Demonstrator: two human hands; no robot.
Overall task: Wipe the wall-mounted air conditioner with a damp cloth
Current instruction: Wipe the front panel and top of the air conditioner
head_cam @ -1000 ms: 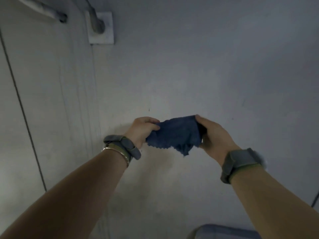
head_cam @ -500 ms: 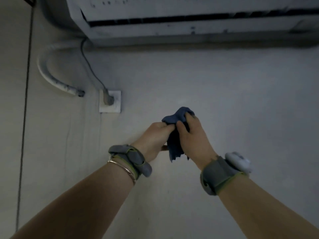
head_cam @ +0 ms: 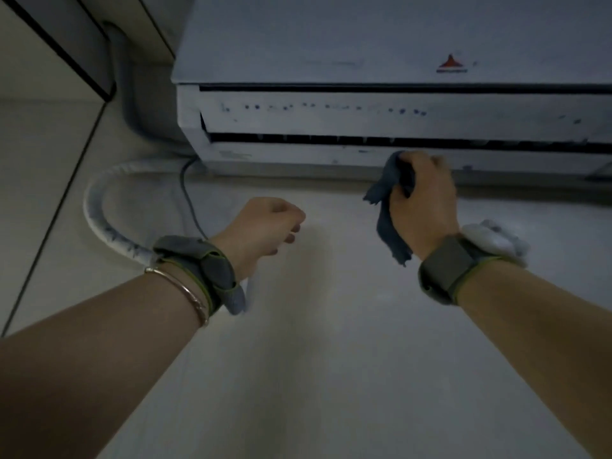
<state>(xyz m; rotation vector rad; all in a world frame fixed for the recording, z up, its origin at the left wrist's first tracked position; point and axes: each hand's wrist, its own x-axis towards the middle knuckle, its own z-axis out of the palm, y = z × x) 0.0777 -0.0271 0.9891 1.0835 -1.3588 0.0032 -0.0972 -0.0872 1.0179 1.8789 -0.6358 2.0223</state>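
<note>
Overhead, wall-mounted air conditioner [head_cam: 331, 44]; taken as landmark for all positions.

Risks, left to right:
- Insulated pipe [head_cam: 99, 223] and power cord [head_cam: 190, 200] hanging below unit's left corner. Could be snagged or wetted by a stray sweep there; cord especially to be kept dry.
- Louvre flap [head_cam: 331, 111], spotted with dark specks, standing partly ajar across unit's lower face. Likely thin plastic; hard pressure could bend or unseat it.
- Outlet slot just above the cloth. Dangling tail could catch on the vanes inside, or drip water into them if cloth is too wet.
- Red logo [head_cam: 451, 64] high on front panel, right of centre: only risk rubbing at print.

Hand pose:
- Left hand [head_cam: 265, 226]: below the unit and left of the cloth, clear of casing, fingers curled into a loose empty fist, forearm raised.
- Right hand [head_cam: 422, 200]: at unit's bottom edge, fingers clenched round bunched blue cloth [head_cam: 385, 207]; top of cloth at or touching underside lip, contact not certain. Loose end hanging below fist.
- Wiping judged barely begun.
</note>
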